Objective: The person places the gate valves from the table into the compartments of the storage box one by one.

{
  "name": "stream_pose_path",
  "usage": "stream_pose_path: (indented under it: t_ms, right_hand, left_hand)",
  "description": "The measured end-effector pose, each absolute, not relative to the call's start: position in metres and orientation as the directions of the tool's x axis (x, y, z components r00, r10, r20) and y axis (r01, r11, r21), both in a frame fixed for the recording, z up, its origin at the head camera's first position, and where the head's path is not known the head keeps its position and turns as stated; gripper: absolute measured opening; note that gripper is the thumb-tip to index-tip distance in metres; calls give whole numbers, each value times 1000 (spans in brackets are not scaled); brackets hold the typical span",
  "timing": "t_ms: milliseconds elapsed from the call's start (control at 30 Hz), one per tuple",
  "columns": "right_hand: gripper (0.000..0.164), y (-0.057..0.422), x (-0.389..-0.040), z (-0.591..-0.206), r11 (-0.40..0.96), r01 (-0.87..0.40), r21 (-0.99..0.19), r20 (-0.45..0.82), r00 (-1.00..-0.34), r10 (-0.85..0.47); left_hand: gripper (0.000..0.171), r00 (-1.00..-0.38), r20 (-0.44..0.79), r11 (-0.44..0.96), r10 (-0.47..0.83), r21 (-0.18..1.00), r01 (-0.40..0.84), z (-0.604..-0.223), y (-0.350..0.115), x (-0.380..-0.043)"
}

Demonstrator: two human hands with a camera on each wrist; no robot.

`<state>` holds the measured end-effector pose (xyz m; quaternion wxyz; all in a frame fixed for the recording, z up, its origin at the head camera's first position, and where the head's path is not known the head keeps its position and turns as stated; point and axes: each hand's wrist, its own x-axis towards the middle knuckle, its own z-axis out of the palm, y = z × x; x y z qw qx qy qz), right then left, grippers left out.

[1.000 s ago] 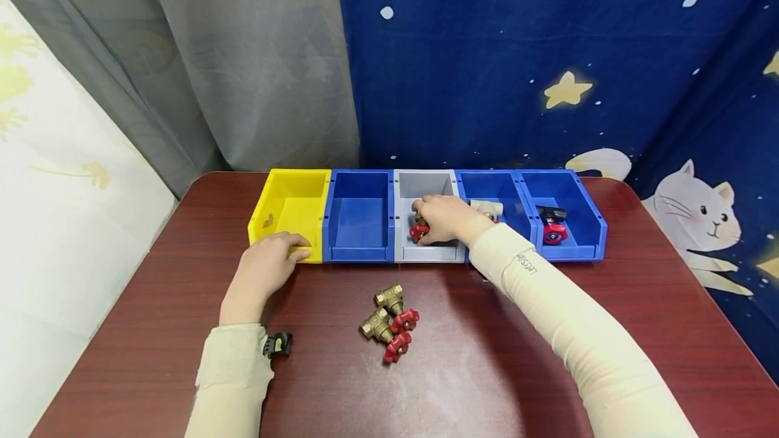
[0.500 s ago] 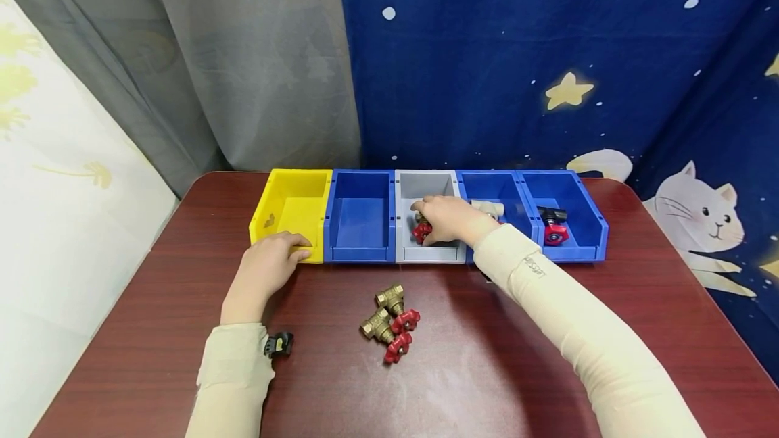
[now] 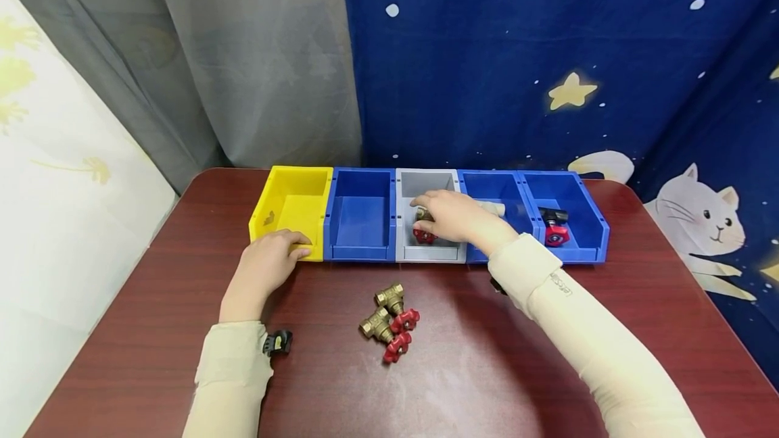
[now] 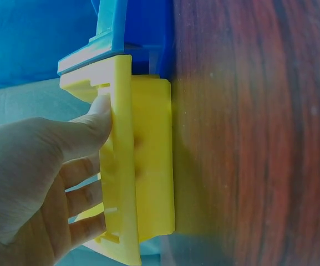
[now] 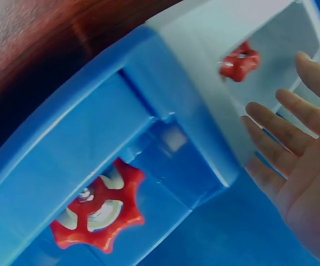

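My right hand (image 3: 456, 213) hovers over the grey bin (image 3: 431, 254) with its fingers spread, as the right wrist view also shows. Beneath the fingers a brass valve with a red handwheel (image 3: 424, 234) lies in that bin, partly hidden by the hand; its handwheel (image 5: 240, 62) appears apart from the fingers in the right wrist view. My left hand (image 3: 268, 263) holds the front rim of the yellow bin (image 4: 123, 166), thumb on the lip and fingers reaching over it. Two brass valves with red handwheels (image 3: 377, 325) lie close together on the table.
A blue bin (image 3: 359, 254) stands between the yellow and grey ones. Right of the grey bin, a blue bin contains a white valve (image 3: 493, 208), and the end bin has a black valve with a red handwheel (image 3: 552, 225). Curtains hang behind the table (image 3: 328, 370).
My right hand has let go of the valve in the grey bin; its fingers have opened and the wrist has shifted slightly right. The left hand stays at the yellow bin.
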<state>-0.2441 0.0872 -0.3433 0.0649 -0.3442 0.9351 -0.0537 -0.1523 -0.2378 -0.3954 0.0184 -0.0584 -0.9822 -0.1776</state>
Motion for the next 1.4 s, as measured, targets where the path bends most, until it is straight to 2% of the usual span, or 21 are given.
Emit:
stream_pose_path:
  t_ms: [167, 467, 733, 1200, 1400]
  right_hand:
    - [44, 94, -230, -333, 727, -669, -154, -4, -736, -677]
    - [44, 111, -211, -316, 727, -674, -131, 52, -737, -674]
    - [40, 125, -202, -319, 707, -699, -108, 114, -715, -690]
    - [38, 149, -187, -323, 688, -710, -148, 211, -703, -679]
    - [38, 158, -184, -322, 705, -691, -160, 222, -721, -656]
  left_hand:
    - [25, -992, 56, 929, 110, 350, 123, -395, -238, -153]
    - [24, -990, 70, 927, 121, 347, 138, -396, -240, -154]
    - [24, -991, 66, 929, 118, 346, 134, -396, -240, -154]
    - [24, -993, 62, 929, 104, 349, 119, -397, -239, -153]
    - [23, -993, 60, 929, 104, 349, 119, -396, -238, -153]
